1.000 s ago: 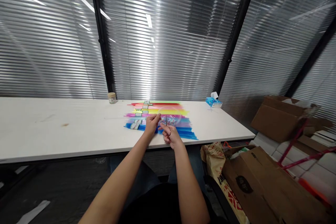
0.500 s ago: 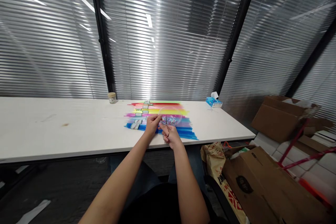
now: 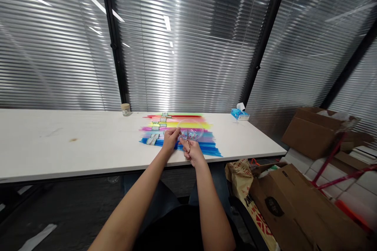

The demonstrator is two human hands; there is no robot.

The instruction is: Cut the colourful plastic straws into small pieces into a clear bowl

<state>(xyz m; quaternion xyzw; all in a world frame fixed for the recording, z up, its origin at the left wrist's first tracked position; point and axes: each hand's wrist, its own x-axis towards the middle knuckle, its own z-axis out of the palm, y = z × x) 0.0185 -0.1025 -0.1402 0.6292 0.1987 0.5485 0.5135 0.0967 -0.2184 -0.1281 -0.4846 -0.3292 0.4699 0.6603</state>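
A black top (image 3: 176, 225) is worn with blue trousers (image 3: 163, 198).

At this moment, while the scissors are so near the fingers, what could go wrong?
The scissors in the right hand have their blades close to the left hand, so a slip might nick it.
The clear bowl seems to rest on the coloured bundles; a knock could spill its small pieces.
The blue bundle ends near the table edge, so a bump might push it off.

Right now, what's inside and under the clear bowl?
Inside the clear bowl, small multicoloured pieces; beneath it, coloured strips. The right hand and scissors cover part of its near side; what's there is hidden.
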